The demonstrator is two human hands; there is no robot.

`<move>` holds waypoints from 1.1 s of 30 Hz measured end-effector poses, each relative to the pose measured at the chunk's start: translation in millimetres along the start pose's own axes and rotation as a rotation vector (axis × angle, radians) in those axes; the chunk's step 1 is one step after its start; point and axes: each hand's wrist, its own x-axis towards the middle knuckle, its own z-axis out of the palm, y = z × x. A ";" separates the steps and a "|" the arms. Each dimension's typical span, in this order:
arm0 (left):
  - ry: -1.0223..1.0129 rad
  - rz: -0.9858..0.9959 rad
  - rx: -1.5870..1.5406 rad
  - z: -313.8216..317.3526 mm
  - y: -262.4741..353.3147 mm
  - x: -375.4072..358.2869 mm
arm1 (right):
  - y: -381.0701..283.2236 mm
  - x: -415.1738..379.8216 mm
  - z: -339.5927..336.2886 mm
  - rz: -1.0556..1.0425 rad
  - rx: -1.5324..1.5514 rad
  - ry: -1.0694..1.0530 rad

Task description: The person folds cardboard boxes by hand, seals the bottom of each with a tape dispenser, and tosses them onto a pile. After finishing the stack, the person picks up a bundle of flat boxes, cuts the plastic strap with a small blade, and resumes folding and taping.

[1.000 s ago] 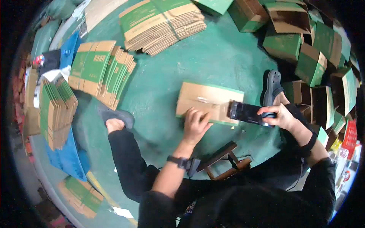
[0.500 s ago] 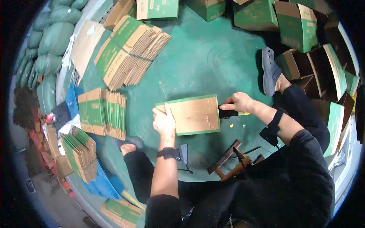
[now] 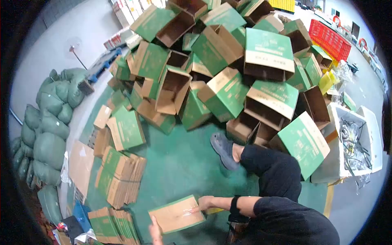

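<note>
A cardboard box (image 3: 173, 216) with green edges lies low in front of me, its plain brown face up. A shiny strip like clear tape (image 3: 190, 212) runs along its middle seam near the right end. My left hand (image 3: 155, 231) grips the box's left edge, thumb up, its lower part cut off by the frame. At the right end my right hand (image 3: 206, 203) is closed, blurred by motion, around what looks like a tape dispenser. Only a yellow part (image 3: 214, 210) shows below the wrist; the rest is hidden.
Opened green-and-brown boxes (image 3: 224, 94) are heaped ahead. Tied stacks of flattened cartons (image 3: 122, 175) stand on the left, with green sacks (image 3: 49, 139) beyond. A white bin (image 3: 330, 143) with plastic-wrapped items is at right. My shoe (image 3: 224, 151) rests on the green floor.
My view has tilted up, so the heap of boxes shows and the held box sits lower. The right hand has moved to the box's edge, and a shiny strip now shows on the seam.
</note>
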 end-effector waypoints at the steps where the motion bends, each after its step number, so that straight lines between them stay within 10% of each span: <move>1: -0.004 -0.025 0.162 -4.9 42.3 -2.8 | 3.0 -13.9 -15.0 -0.011 -0.010 0.015; 3: -0.042 0.660 -0.046 -4.4 164.5 -36.0 | 14.7 -60.4 -65.2 -0.185 0.269 0.204; 5: -0.285 0.655 -0.243 -1.9 306.9 -41.5 | 3.7 -147.9 -138.5 -0.330 0.610 0.570; 7: -0.390 1.382 -0.753 13.2 431.9 -159.1 | 16.1 -198.8 -199.2 -0.738 1.070 0.899; 10: -0.163 1.593 -0.720 31.0 494.1 -173.1 | -4.8 -260.0 -218.8 -0.844 1.094 1.330; 13: -0.406 1.349 -0.300 45.1 435.0 -111.4 | 4.3 -281.3 -185.4 -0.623 0.787 1.343; 16: -0.516 0.873 -0.022 42.7 317.9 -87.6 | 8.8 -280.0 -150.4 -0.691 1.191 0.807; 19: -0.505 0.397 -0.148 37.6 230.8 -133.7 | -4.2 -264.3 -128.8 -0.860 1.144 0.759; 33: -0.673 0.242 -0.032 66.2 90.2 -224.2 | -42.8 -335.8 -64.1 -1.082 1.208 0.689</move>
